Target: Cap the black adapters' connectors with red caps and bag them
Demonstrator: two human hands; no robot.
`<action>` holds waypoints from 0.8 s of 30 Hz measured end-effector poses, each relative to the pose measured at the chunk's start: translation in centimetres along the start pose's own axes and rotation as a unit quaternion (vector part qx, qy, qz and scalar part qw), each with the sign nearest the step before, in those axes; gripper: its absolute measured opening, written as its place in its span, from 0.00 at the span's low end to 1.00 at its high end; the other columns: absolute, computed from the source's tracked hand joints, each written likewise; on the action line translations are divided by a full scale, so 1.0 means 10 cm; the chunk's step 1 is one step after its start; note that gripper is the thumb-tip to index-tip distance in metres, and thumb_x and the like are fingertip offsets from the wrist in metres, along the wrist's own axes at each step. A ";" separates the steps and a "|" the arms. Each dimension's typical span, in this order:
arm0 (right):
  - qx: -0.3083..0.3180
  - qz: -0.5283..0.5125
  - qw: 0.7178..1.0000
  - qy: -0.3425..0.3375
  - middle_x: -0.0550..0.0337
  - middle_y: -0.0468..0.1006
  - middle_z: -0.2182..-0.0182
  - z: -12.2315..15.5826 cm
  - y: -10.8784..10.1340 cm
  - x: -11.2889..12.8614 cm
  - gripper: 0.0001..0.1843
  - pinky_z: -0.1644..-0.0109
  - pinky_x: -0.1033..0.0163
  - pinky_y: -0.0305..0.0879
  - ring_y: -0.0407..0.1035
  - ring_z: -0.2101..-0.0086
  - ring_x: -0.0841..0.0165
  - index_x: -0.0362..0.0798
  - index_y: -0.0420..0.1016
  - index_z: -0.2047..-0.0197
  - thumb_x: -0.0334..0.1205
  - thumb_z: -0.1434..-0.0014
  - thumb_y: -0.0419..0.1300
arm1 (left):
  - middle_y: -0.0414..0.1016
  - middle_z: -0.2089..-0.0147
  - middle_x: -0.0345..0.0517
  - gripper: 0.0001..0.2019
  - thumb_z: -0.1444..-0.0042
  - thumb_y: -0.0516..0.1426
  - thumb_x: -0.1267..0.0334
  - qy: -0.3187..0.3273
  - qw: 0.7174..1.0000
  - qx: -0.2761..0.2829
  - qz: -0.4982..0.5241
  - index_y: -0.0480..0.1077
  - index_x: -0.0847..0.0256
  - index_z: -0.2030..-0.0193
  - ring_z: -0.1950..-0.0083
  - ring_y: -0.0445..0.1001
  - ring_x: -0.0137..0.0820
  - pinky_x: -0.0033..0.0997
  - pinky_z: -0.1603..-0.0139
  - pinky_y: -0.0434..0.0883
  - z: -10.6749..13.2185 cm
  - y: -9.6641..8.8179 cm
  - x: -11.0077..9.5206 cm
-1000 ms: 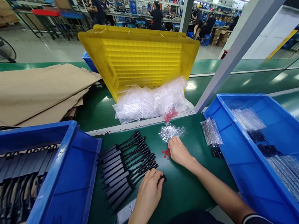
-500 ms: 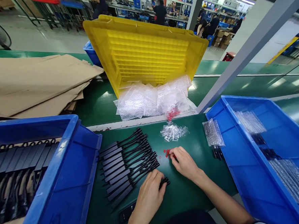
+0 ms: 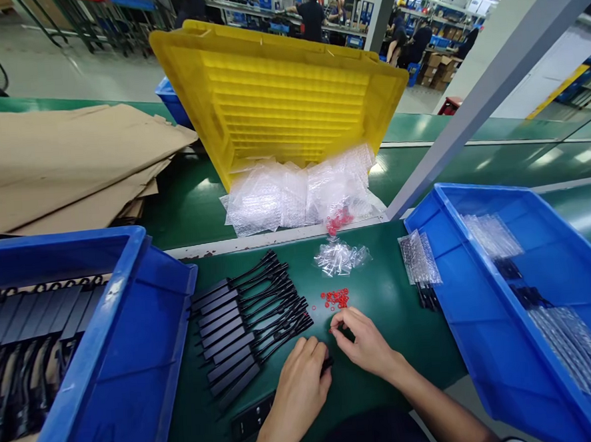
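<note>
My left hand (image 3: 301, 377) is curled round the black cable end (image 3: 327, 364) of a flat black device (image 3: 250, 420), whose body lies partly under my wrist. To its right, my right hand (image 3: 361, 340) is pinched, with a speck of red at the fingertips that looks like a small ring. A loose pile of small red rings (image 3: 336, 299) lies just beyond those fingers. Left of my hands, several black devices with thin cables (image 3: 230, 342) are laid out in a slanting row on the green bench (image 3: 387, 402).
Blue bins stand at left (image 3: 173, 308) and right (image 3: 495, 369); both hold black parts, the right ones bubble-wrapped. Clear plastic pieces (image 3: 340, 257) lie past the rings. Bubble bags (image 3: 269, 199) rest before a yellow crate (image 3: 288, 95). A grey post (image 3: 469, 110) slants at right.
My right hand has drawn back from the red rings towards my left hand, its fingers pinched. My left hand keeps hold of the cable end. The view has shifted slightly.
</note>
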State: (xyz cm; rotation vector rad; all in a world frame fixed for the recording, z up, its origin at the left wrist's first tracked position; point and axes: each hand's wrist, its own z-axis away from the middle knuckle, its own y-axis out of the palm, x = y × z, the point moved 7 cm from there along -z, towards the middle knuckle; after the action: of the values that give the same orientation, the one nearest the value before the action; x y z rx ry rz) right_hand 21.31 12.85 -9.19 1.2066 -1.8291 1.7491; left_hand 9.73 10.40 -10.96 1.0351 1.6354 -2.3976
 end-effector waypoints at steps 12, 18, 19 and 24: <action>-0.001 -0.057 0.997 0.042 0.60 0.72 0.68 0.09 -0.01 -0.04 0.06 0.62 0.64 0.64 0.66 0.66 0.68 0.49 0.65 0.65 0.28 0.41 0.53 | 0.71 0.65 0.45 0.06 0.42 0.50 0.70 -0.029 0.988 -0.009 0.153 0.67 0.60 0.65 0.61 0.71 0.38 0.38 0.60 0.67 -0.01 -0.04 0.11; -0.002 -0.068 0.997 0.039 0.61 0.72 0.69 0.13 0.01 0.01 0.05 0.62 0.65 0.64 0.66 0.67 0.69 0.49 0.66 0.65 0.29 0.41 0.54 | 0.71 0.67 0.40 0.09 0.42 0.54 0.57 -0.077 0.879 0.045 0.468 0.65 0.59 0.60 0.71 0.69 0.28 0.29 0.68 0.68 0.01 -0.05 0.19; -0.004 -0.070 0.997 0.036 0.60 0.72 0.69 0.13 0.01 0.02 0.05 0.62 0.65 0.64 0.66 0.67 0.69 0.49 0.66 0.65 0.29 0.41 0.54 | 0.70 0.68 0.39 0.10 0.43 0.54 0.57 -0.079 0.872 0.045 0.481 0.65 0.59 0.58 0.71 0.69 0.28 0.29 0.69 0.68 0.01 -0.05 0.19; -0.014 -0.075 0.997 0.017 0.60 0.73 0.69 0.12 0.00 0.08 0.05 0.62 0.65 0.64 0.67 0.66 0.68 0.49 0.66 0.65 0.30 0.39 0.54 | 0.69 0.67 0.40 0.14 0.44 0.56 0.57 -0.082 0.858 0.051 0.505 0.64 0.60 0.53 0.70 0.68 0.27 0.28 0.69 0.69 0.01 -0.03 0.18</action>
State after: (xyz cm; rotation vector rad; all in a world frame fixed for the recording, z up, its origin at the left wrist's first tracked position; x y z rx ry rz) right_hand 21.19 11.41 -8.82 1.2594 -1.6913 1.6480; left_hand 8.25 11.00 -11.72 1.2224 0.6045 -1.7508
